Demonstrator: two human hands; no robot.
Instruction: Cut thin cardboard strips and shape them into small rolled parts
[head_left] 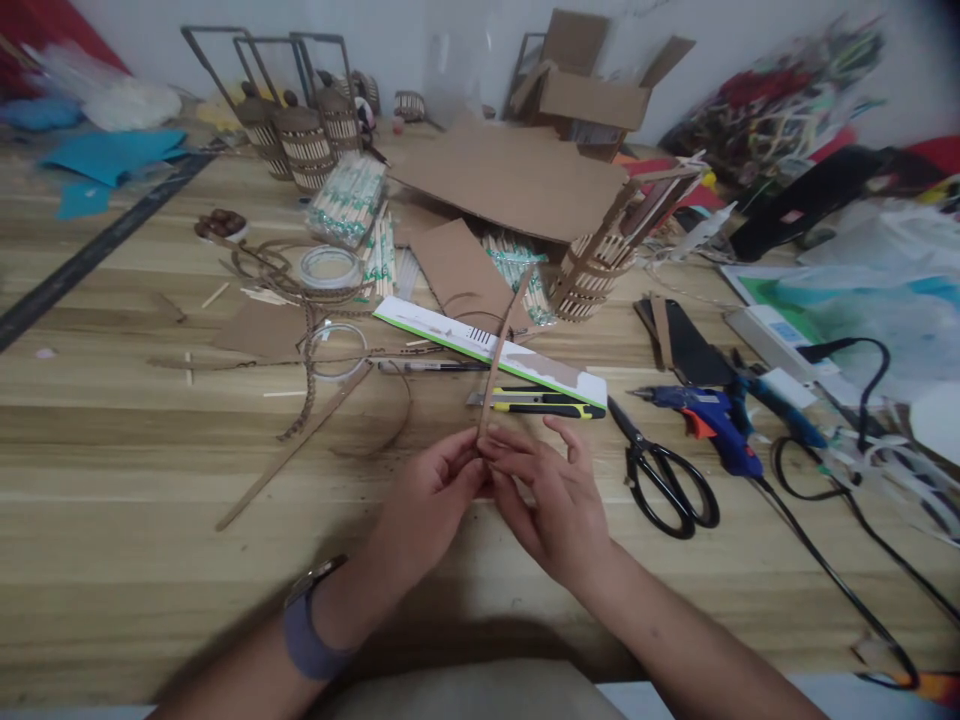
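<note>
A thin brown cardboard strip rises from between my fingertips near the table's front middle. My left hand, with a watch on its wrist, pinches the strip's lower end. The fingers of my right hand press on the same end from the other side. Just beyond my hands lie a yellow and black cutter knife, a black pen and a white and green box strip. Black-handled scissors rest right of my right hand.
A blue glue gun with its cable lies at the right. A stick lantern stands behind the knife, more lanterns at the back left. Cardboard sheets, tape rolls and loose strips spread over the table.
</note>
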